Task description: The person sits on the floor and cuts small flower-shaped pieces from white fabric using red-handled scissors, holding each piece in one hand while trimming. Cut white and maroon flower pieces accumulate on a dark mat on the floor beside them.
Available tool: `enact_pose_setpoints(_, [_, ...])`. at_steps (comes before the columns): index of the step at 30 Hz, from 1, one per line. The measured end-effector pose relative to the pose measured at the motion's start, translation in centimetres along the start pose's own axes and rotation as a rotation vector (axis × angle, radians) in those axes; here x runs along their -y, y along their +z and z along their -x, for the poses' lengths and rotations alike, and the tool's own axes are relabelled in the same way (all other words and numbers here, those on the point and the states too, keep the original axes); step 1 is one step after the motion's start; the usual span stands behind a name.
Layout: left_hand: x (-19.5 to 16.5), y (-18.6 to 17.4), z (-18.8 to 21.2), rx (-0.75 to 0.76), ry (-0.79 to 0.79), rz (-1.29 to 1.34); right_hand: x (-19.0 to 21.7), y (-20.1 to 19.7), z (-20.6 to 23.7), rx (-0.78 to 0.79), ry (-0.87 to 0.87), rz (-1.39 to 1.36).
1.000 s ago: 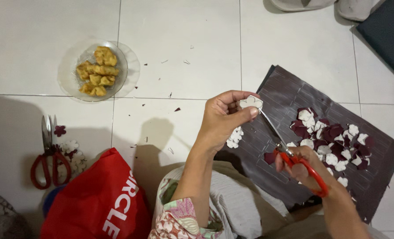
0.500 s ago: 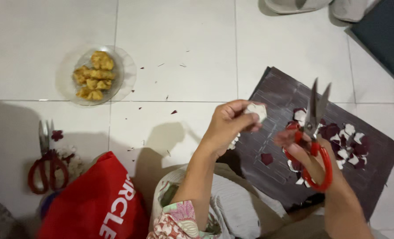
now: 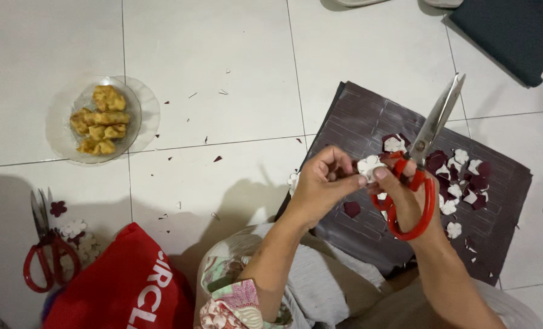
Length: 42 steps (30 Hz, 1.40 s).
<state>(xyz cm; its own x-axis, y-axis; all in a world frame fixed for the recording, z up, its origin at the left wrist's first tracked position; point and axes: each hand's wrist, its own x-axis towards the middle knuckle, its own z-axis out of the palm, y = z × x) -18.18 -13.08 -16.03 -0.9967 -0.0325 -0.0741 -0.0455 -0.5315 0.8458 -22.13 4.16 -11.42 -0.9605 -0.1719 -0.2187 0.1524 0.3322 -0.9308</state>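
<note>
Two hands meet over a dark mat (image 3: 369, 116) that lies on the white tiled floor (image 3: 223, 49). The left hand (image 3: 320, 189) has its fingers curled in, and thumb and forefinger pinch a small white cut-out (image 3: 369, 166) shaped like a flower. The right hand (image 3: 405, 198) touches the same cut-out with its thumb tip, while its other fingers sit through the loops of a pair of red-handled scissors (image 3: 421, 167). The scissor blades point up and away from the person, tilted to the right, and look closed or nearly so. The cut-out is held in the air just above the near edge of the mat, between the two hands.

On the mat, to the right of the hands, lies a scatter of white and dark red pieces (image 3: 460, 176) of the same kind; one dark red piece lies just below the left hand. Small scraps dot the tiles near the mat.

Well apart, at the upper left, stands a clear glass plate (image 3: 146, 109) with yellow fried snacks (image 3: 101, 119). At the lower left a second pair of red scissors (image 3: 43, 247) lies on the floor, beside a red bag (image 3: 113, 286). A dark cloth (image 3: 515, 33) lies at the upper right corner.
</note>
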Motion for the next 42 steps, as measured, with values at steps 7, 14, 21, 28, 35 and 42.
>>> enact_pose_setpoints(7, [-0.8,0.0,-0.3,-0.054,0.000,-0.001,-0.3,0.1,-0.1,0.061,-0.098,-0.011])
enact_pose_setpoints(14, [-3.6,-2.3,-0.8,-0.258,0.142,0.087,-2.8,0.4,-0.5,0.192,-0.090,0.123])
enact_pose_setpoints(21, [-5.1,-3.5,-0.5,-0.351,0.197,0.124,-3.7,1.4,0.6,0.309,-0.059,0.372])
enact_pose_setpoints(28, [-5.8,-3.8,-0.4,-0.383,0.245,0.177,-1.6,2.6,0.6,0.299,-0.191,0.637])
enact_pose_setpoints(35, [-5.5,-3.6,-0.4,-0.357,0.264,0.208,-1.0,2.9,0.8,0.342,-0.283,0.618])
enact_pose_setpoints(42, [-5.6,-3.0,-0.2,-0.364,0.238,0.178,-1.4,2.7,0.8,0.348,-0.288,0.563])
